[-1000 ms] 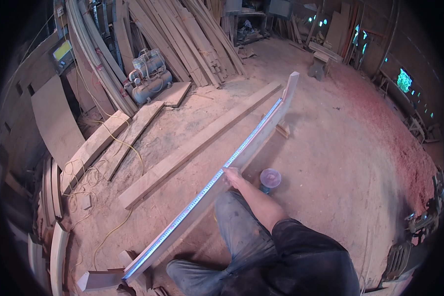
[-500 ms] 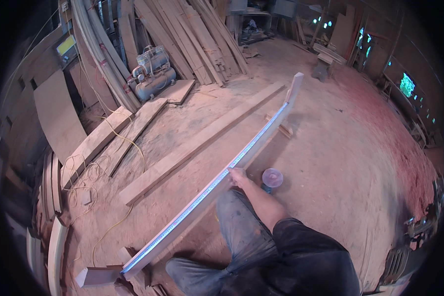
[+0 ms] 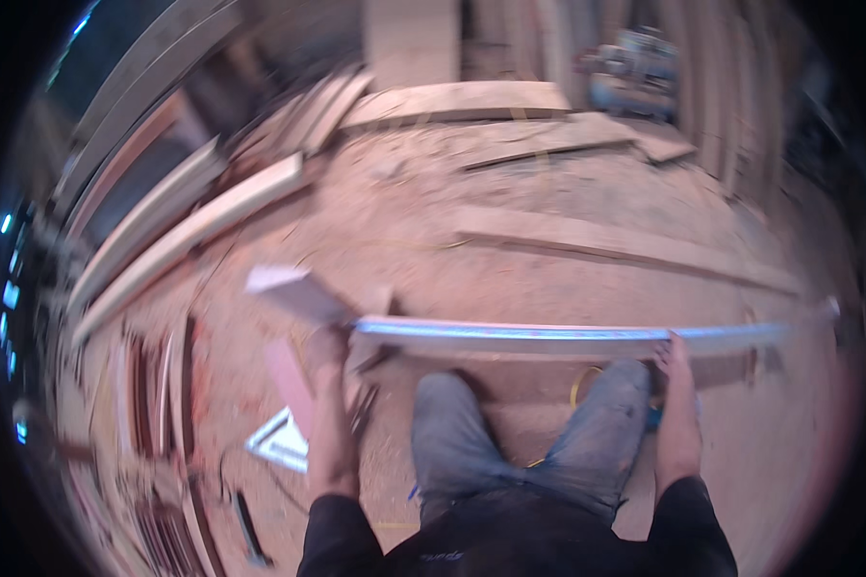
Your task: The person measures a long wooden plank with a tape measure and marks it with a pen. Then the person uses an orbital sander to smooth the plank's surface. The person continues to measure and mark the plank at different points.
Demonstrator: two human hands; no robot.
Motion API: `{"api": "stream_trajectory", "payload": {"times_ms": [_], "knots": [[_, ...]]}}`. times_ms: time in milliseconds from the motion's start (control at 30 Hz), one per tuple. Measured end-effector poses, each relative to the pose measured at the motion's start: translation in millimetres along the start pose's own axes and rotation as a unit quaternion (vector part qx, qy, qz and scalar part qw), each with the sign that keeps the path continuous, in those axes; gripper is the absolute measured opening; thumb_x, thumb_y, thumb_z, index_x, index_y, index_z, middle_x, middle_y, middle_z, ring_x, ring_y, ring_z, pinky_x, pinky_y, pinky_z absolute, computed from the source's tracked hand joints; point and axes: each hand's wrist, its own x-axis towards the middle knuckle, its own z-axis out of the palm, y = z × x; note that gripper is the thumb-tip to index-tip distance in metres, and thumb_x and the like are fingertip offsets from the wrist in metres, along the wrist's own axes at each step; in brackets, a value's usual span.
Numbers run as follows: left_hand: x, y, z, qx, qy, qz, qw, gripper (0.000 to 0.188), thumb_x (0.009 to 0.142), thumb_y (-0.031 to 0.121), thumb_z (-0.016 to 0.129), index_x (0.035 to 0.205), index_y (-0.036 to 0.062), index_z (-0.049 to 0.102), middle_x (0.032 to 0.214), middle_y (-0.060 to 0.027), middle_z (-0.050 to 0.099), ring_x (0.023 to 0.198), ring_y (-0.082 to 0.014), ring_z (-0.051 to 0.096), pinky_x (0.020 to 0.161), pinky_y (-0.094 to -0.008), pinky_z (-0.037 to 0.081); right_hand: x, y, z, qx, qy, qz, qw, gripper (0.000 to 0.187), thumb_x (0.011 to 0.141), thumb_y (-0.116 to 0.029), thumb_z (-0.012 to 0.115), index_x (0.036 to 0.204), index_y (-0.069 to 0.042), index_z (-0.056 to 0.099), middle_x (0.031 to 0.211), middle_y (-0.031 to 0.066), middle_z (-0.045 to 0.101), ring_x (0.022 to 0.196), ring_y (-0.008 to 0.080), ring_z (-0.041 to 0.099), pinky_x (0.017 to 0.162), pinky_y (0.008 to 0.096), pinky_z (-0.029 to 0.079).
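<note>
A long wooden board (image 3: 548, 346) lies crosswise in front of my knees, with a shorter pale-ended board (image 3: 293, 291) meeting its left end at an angle. The whitish-blue blade of a tape measure (image 3: 510, 331) is stretched along the long board's upper edge. My right hand (image 3: 674, 354) is at the blade toward the right, its fingers bent over it and the board's edge. Beside the left end, near the corner of the two boards, is my left hand (image 3: 328, 346); motion smears its fingers, and whether it grips anything cannot be made out.
A white triangular square (image 3: 281, 440) and a reddish board (image 3: 289, 385) lie left of my legs, with a hammer-like dark tool (image 3: 248, 529) nearer. Another long board (image 3: 616, 240) rests beyond. Stacked planks (image 3: 178, 231) line the left; a compressor (image 3: 635, 77) stands at the back.
My view has swung left, so the board now runs almost level across it. My left hand and arm have come into view at the board's left end. The right hand still touches the tape blade.
</note>
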Motion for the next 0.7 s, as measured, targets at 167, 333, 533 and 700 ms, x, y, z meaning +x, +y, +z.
{"api": "stream_trajectory", "payload": {"times_ms": [167,333,533,700], "knots": [[-12,35,-31,0.026,-0.04,-0.061,0.997,0.048,0.095,0.057,0.069,0.102,0.0114,0.083,0.097,-0.0197,0.079,0.092,-0.0399,0.077,0.081,-0.0517,0.061,-33,-28,3,-0.007,0.051,0.024,0.998,0.026,0.098,-0.043,0.069,0.087,-0.021,0.059,0.071,-0.0073,0.058,0.063,0.0122,0.062,0.05,0.0304,0.046],[-14,38,-38,0.001,-0.009,-0.051,0.999,0.047,0.091,0.055,0.074,0.098,0.0101,0.084,0.094,-0.0202,0.079,0.091,-0.0394,0.078,0.079,-0.0502,0.061,-26,-32,-3,-0.025,0.043,0.021,0.999,0.026,0.095,-0.045,0.072,0.096,-0.02,0.064,0.087,-0.0076,0.065,0.087,0.0128,0.066,0.069,0.0348,0.051],[-10,35,-37,-0.018,-0.014,-0.08,0.997,0.046,0.087,0.055,0.078,0.097,0.011,0.084,0.092,-0.0191,0.079,0.09,-0.0378,0.078,0.075,-0.049,0.062,-24,-40,-6,-0.035,0.059,0.033,0.997,0.029,0.095,-0.047,0.073,0.096,-0.019,0.065,0.086,-0.0064,0.065,0.091,0.0133,0.067,0.07,0.0336,0.051],[-10,31,-42,-0.055,-0.021,-0.076,0.995,0.042,0.088,0.055,0.077,0.096,0.0145,0.084,0.093,-0.0153,0.08,0.089,-0.0356,0.078,0.075,-0.0491,0.062,-33,-48,-2,-0.044,0.08,0.039,0.995,0.025,0.094,-0.041,0.074,0.085,-0.021,0.064,0.077,-0.0092,0.065,0.078,0.0114,0.069,0.063,0.0307,0.051]]}}
